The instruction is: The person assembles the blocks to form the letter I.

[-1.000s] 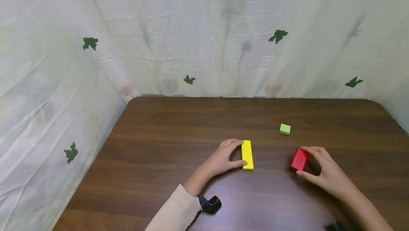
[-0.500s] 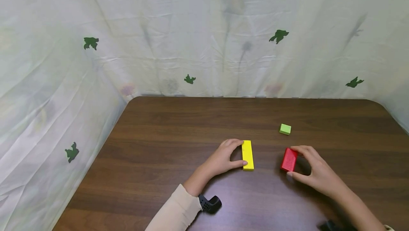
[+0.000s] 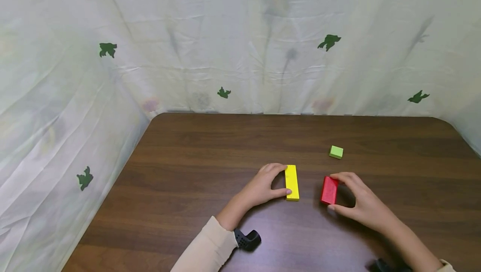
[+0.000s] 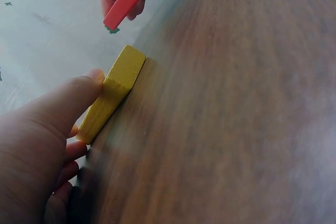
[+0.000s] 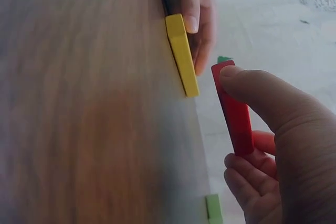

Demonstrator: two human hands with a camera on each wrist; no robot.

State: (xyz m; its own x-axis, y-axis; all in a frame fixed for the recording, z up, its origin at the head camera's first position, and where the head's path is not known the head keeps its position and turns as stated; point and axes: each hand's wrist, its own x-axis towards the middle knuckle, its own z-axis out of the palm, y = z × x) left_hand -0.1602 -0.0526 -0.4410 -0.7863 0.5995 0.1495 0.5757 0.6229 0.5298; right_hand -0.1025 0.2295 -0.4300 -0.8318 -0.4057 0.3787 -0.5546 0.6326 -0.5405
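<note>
A flat yellow block [image 3: 292, 182] lies lengthwise on the wooden table. My left hand [image 3: 261, 186] has its thumb and fingertips on it from the left, and the left wrist view shows the thumb pressed near the upper edge of the yellow block [image 4: 118, 85]. To the right, my right hand [image 3: 362, 201] pinches a red block [image 3: 329, 190] between thumb and fingers. In the right wrist view the red block [image 5: 233, 111] hangs tilted above the tabletop. A gap separates it from the yellow block.
A small green block [image 3: 336, 152] sits farther back, beyond the red one. The brown table [image 3: 210, 146] ends at a pale curtain [image 3: 240, 46] with green leaf-like shapes. A black wrist device [image 3: 248, 240] juts from the left sleeve.
My right hand has carried the red block leftward, closer to the yellow block. The left hand and yellow block have stayed in place.
</note>
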